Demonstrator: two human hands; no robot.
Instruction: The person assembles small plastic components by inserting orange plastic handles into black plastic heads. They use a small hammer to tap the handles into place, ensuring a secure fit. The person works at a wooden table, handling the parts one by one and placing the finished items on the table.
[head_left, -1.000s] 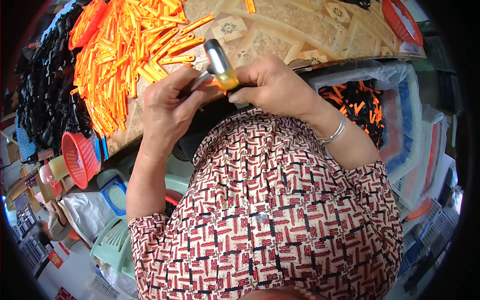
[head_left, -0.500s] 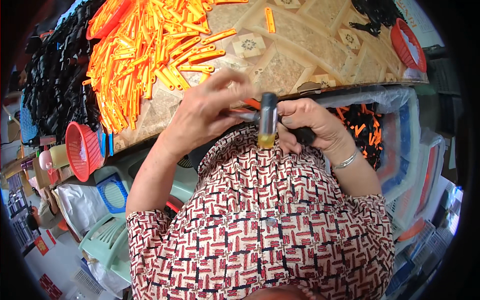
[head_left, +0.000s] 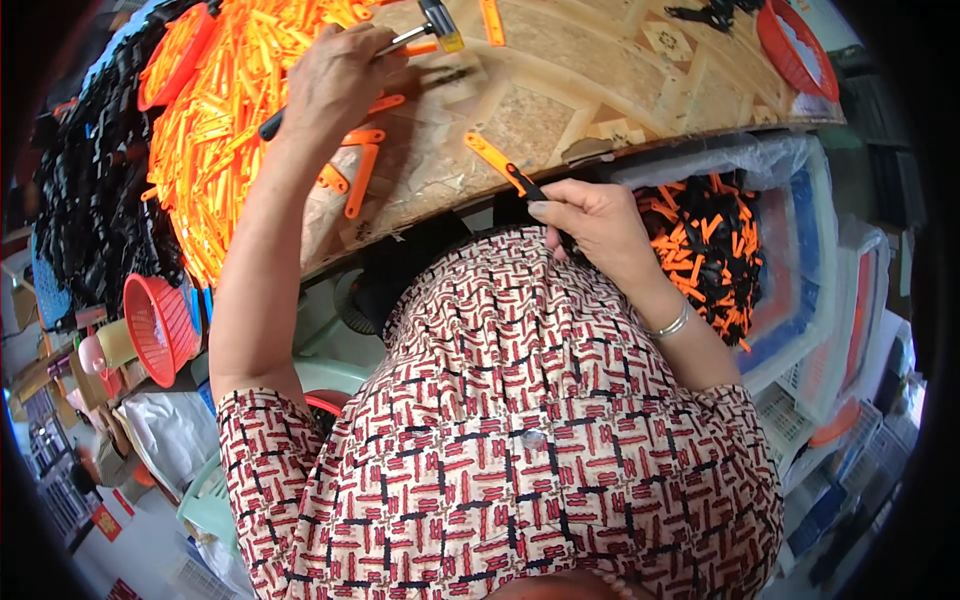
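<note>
My left hand (head_left: 335, 80) is closed round a small hammer (head_left: 440, 28) and reaches over the edge of a heap of orange plastic strips (head_left: 250, 70). The hammer's head has a dark end and a yellowish end; its dark handle sticks out behind the wrist. Another orange strip lies close by the hammer head; whether the fingers touch it I cannot tell. Near the table's front edge, my right hand (head_left: 600, 225) grips a black plastic part (head_left: 526, 184). An orange strip (head_left: 488, 150) with a hole at its end is joined to that part and points away to the left.
Under the table edge at right, a clear plastic bin (head_left: 815, 240) holds black and orange pieces. Black parts (head_left: 100, 190) are heaped at far left. Red baskets stand at left (head_left: 160, 335) and far right (head_left: 800, 60). The patterned tabletop (head_left: 570, 90) stretches ahead.
My left hand has moved away from the right one, up and left to the orange heap, taking the hammer along. The right hand stays near the table edge, its black part and strip now plainly visible.
</note>
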